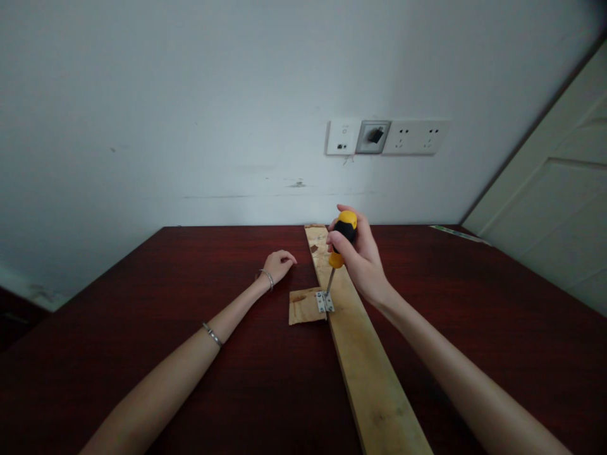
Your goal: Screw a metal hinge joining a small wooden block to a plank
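Note:
My right hand is wrapped round the yellow and black handle of a screwdriver. The screwdriver tilts slightly, its metal shaft reaching down to a small silver hinge. One leaf of the hinge lies on a long wooden board, the other on a short wooden piece at the board's left side. Whether the tip sits in a screw is too small to tell. To the left of the board, my left hand rests on the table, fingers loosely bent and holding nothing.
The dark red table meets a white wall at its back edge. Sockets and a switch panel are on the wall. A thin flat strip lies at the back right, near a white panelled door.

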